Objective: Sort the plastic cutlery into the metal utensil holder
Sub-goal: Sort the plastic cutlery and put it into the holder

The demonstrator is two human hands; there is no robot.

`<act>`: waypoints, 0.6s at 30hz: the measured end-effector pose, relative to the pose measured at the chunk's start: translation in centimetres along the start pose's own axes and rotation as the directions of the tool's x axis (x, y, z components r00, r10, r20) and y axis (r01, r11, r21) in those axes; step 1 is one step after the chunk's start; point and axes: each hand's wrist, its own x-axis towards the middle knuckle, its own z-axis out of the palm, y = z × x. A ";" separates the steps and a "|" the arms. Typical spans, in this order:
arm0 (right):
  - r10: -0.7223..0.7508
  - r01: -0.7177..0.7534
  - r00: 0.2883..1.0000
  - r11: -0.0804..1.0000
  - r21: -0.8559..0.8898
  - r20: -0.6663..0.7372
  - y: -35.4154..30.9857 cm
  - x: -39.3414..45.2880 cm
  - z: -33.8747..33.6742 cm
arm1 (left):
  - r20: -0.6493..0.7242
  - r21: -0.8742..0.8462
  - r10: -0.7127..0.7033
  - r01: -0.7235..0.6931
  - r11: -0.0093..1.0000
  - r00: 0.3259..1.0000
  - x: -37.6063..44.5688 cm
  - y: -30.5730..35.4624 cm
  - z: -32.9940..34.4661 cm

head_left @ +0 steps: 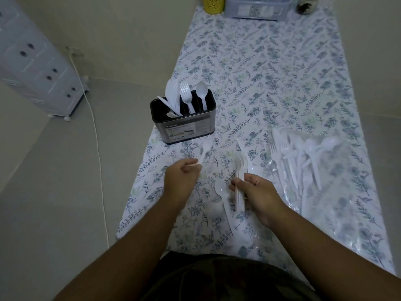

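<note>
The left hand (181,177) pinched one white fork (204,152) by its handle near the metal utensil holder (184,124), already stocked with cutlery, while the right hand (253,192) had its grip clenched round a bundle of spoons (240,177) above the floral surface (271,72).

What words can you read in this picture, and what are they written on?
"Kassa": this seems to be the brand on the label stuck to the front of the metal utensil holder, but it is blurry, so I am not sure.
The smaller print on that label is too blurred to read.
The label on the plastic box at the far end of the table is unreadable too.
</note>
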 end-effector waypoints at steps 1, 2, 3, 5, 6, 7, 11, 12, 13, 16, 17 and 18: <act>0.025 -0.026 0.999 0.998 0.063 0.020 -0.1 0.0 0.2 | 0.088 -0.161 -0.125 0.138 0.977 0.988 -1.6 0.3 0.6; 0.044 -0.049 0.998 0.992 0.113 0.045 0.0 0.1 0.4 | 0.178 -0.280 -0.220 0.264 0.923 0.959 -3.0 0.5 1.3; 0.048 -0.056 0.997 0.990 0.130 0.067 -0.2 0.0 0.6 | 0.246 -0.344 -0.271 0.345 0.873 0.931 -4.3 0.5 2.1; 0.043 -0.059 0.993 0.989 0.139 0.113 -0.4 0.0 0.9 | 0.323 -0.409 -0.292 0.411 0.815 0.900 -5.9 0.3 3.3; 0.031 -0.050 0.992 0.988 0.147 0.124 -0.3 0.2 0.9 | 0.339 -0.434 -0.285 0.417 0.799 0.897 -6.3 0.2 3.6; 0.015 -0.033 0.992 0.989 0.144 0.128 -0.4 0.1 1.0 | 0.341 -0.450 -0.273 0.412 0.793 0.899 -6.6 0.2 3.8; -0.012 0.000 0.986 0.997 0.073 0.163 -0.2 0.2 0.9 | 0.244 -0.361 -0.154 0.237 0.902 0.957 -6.5 -0.3 3.5; -0.019 0.010 0.986 0.998 0.054 0.166 -0.1 0.4 0.9 | 0.227 -0.295 -0.092 0.159 0.942 0.970 -6.4 -0.5 3.4; -0.032 0.027 0.986 0.999 0.027 0.163 -0.1 0.3 0.9 | 0.221 -0.202 -0.028 0.074 0.976 0.975 -6.4 -0.6 3.3; -0.048 0.058 0.988 0.996 -0.066 0.147 0.3 0.5 0.7 | 0.231 0.137 0.147 -0.182 0.974 0.962 -5.6 -0.9 2.7; -0.048 0.061 0.989 0.994 -0.089 0.143 0.4 0.5 0.7 | 0.206 0.233 0.187 -0.234 0.944 0.960 -4.9 -1.0 2.3; -0.051 0.065 0.989 0.993 -0.098 0.136 0.6 0.6 0.6 | 0.157 0.306 0.225 -0.264 0.915 0.962 -4.1 -1.3 1.8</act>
